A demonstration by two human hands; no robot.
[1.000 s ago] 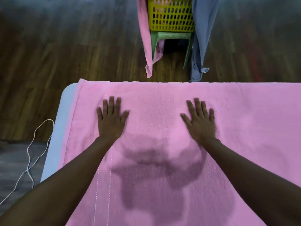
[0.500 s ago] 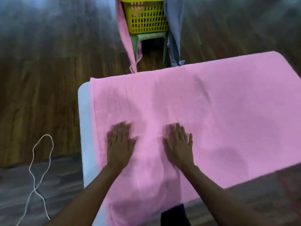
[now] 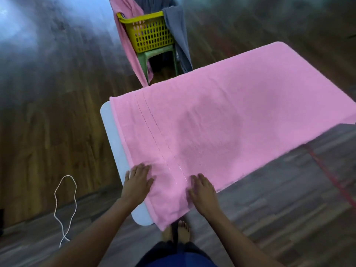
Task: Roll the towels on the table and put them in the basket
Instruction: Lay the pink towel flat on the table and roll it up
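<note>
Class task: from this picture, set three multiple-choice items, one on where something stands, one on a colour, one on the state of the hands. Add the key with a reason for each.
1. Where does the basket stand?
A. Directly on the floor
B. On a green stool
C. In the person's arms

2. What colour is the towel spread over the table?
A. Grey
B. Pink
C. Yellow

3. How are the left hand and right hand?
A. Laid open on the towel
B. Gripping a finished roll
C. Raised clear of the towel

Key:
1 B, since the stool's green seat and legs show under the basket.
2 B, since pink cloth covers nearly the whole tabletop.
3 A, since both palms lie on the towel near its end and no roll has formed.
</note>
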